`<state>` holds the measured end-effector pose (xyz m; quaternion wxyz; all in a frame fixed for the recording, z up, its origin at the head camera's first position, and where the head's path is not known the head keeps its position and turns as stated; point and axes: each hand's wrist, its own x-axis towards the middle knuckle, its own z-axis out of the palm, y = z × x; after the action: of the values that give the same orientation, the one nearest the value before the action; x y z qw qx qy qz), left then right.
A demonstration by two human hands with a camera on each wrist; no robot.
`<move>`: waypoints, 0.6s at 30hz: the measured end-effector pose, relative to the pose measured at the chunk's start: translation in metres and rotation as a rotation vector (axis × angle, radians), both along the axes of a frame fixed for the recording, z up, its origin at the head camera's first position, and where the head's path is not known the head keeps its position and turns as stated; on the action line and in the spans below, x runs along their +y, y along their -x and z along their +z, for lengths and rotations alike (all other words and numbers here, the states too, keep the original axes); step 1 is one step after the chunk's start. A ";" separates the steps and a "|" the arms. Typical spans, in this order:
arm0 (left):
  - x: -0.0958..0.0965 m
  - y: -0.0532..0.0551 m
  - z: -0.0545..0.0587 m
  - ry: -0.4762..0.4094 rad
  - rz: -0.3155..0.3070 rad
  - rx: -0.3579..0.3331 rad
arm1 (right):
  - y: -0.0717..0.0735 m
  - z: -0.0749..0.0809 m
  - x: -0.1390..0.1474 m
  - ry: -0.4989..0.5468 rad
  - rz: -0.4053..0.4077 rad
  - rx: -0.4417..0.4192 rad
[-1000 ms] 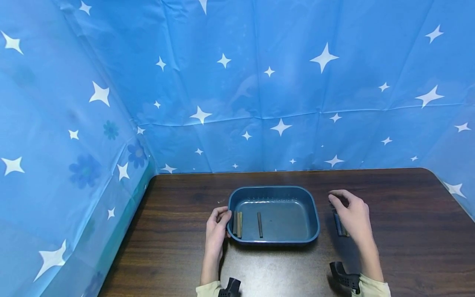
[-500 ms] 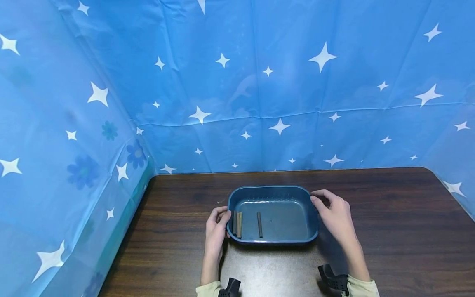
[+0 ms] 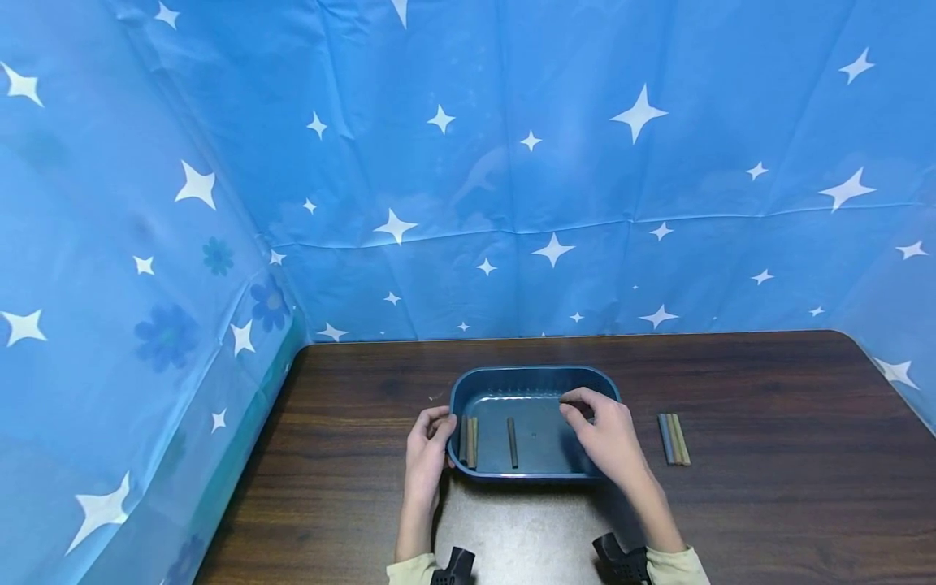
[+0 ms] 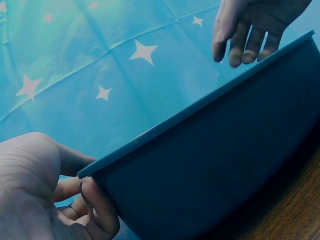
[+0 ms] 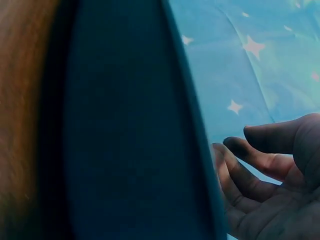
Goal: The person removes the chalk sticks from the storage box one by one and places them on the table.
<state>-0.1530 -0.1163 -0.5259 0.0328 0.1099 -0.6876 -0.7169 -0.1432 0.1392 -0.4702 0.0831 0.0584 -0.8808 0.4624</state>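
Note:
A dark blue rectangular plastic basin (image 3: 537, 379) stands on the table. My left hand (image 3: 424, 455) grips its left rim, thumb on top and fingers curled beneath, as the left wrist view shows at the basin's edge (image 4: 210, 145). My right hand (image 3: 608, 435) hovers over the basin's right half. Thumb and forefinger stand slightly apart in the right wrist view, with nothing visible between them. Inside the basin, brown and olive short sticks (image 3: 470, 443) lie together along the left wall. One dark stick (image 3: 513, 443) lies apart, left of the middle.
To the right of the basin, a blue-grey stick (image 3: 666, 439) and olive sticks (image 3: 680, 439) lie side by side on the dark wood table (image 3: 775, 422). A blue star-patterned cloth (image 3: 468, 179) hangs behind the table and along the left side.
My right hand has moved left, from above the sticks on the table, past the basin's right rim, to over its inside. The left hand keeps its hold; the sticks in the basin lie unchanged.

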 end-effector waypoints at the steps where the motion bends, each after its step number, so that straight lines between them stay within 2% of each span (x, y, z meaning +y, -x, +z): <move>1: 0.000 0.000 0.000 0.003 -0.001 0.000 | 0.000 -0.002 -0.003 -0.001 0.008 -0.005; 10: 0.000 0.000 0.000 -0.007 0.000 0.004 | 0.003 -0.019 -0.027 -0.010 0.054 -0.046; 18: 0.000 0.001 -0.002 0.005 0.003 0.010 | 0.003 -0.027 -0.039 -0.038 0.098 -0.061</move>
<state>-0.1540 -0.1162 -0.5274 0.0375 0.1074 -0.6890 -0.7158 -0.1465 0.1001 -0.4973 0.0324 0.0890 -0.8877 0.4505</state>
